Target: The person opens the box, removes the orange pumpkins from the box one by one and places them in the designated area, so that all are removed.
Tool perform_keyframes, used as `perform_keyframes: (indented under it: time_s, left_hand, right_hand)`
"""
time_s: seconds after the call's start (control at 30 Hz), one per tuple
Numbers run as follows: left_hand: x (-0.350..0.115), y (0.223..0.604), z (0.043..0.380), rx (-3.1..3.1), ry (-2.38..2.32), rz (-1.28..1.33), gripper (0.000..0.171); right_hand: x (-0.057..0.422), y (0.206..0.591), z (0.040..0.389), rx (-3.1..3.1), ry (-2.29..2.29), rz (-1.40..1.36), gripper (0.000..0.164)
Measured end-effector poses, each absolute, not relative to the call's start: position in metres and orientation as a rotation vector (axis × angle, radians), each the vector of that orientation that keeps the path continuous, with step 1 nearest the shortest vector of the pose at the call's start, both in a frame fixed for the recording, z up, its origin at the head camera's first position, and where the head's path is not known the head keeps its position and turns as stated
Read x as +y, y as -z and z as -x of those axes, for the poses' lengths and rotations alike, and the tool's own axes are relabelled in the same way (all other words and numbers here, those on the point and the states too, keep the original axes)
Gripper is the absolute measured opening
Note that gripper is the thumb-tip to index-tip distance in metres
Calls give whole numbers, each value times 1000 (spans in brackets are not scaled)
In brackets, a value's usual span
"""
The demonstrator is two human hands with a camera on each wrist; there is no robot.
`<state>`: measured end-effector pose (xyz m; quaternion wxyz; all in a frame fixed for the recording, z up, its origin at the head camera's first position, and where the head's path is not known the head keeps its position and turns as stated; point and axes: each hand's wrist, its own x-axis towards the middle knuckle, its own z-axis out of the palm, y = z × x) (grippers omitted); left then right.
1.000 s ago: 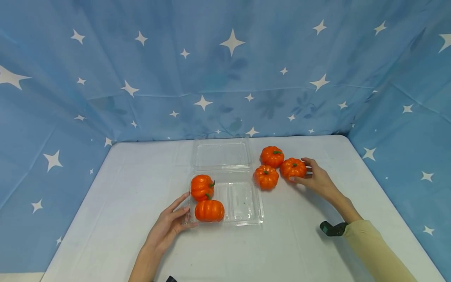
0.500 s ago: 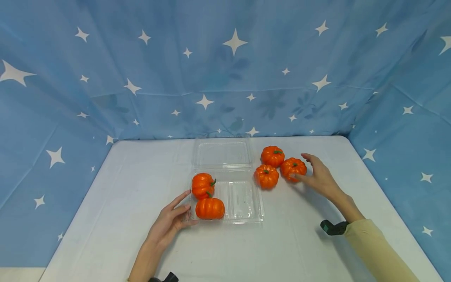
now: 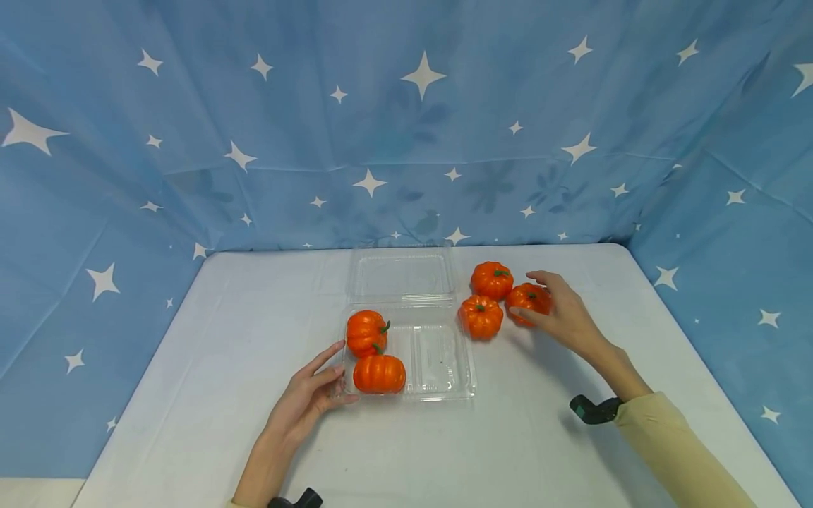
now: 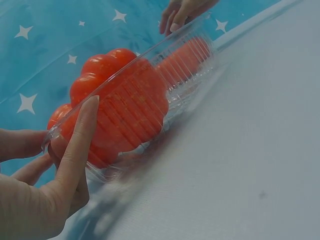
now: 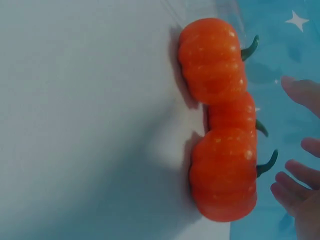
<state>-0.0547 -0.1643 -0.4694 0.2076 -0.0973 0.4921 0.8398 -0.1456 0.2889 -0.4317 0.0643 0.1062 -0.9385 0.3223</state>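
A clear plastic clamshell container lies with its lid folded back and two orange toy pumpkins in its left part. My left hand holds the container's front left corner; in the left wrist view the thumb lies against the front wall and other fingers are at the side. Three more pumpkins cluster on the table right of the container. Over the rightmost pumpkin hovers my right hand, fingers spread. The right wrist view shows those fingers apart from the pumpkins and their green stems.
The white tabletop surrounds the container. A blue curtain with white stars rises behind and at both sides. The transparent lid lies toward the back, near the curtain.
My right hand has let go of the rightmost pumpkin, lifted off it, and shifted slightly left over it. My left hand stays at the container's corner. The pumpkins have hardly moved.
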Motion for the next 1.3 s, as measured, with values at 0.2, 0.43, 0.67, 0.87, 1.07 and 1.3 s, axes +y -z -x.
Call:
perform_keyframes:
  time_s: [0.2,0.43,0.67,0.87,1.07,1.3]
  left_hand:
    - [-162,470,55,1374,-2332,274,59]
    - [-161,472,54,1368,-2334,274,60]
    - [-160,472,53,1367,-2342,294,59]
    - [-161,471,53,1382,-2332,275,59]
    - [-163,469,53,1410,-2330,267,59]
    - [-163,468,54,1431,-2316,275,58]
  right_hand:
    - [277,427,141,-2812,-990,-391,68]
    - [261,420,133,-2813,-997,-508,68]
    - [238,406,123,-2837,-1240,-608,69]
    - [218,399,118,-2875,-1262,-637,70]
    - [203,398,118,-2895,-1283,-732,65]
    - [185,399,117,-2962,-1309,-805,68]
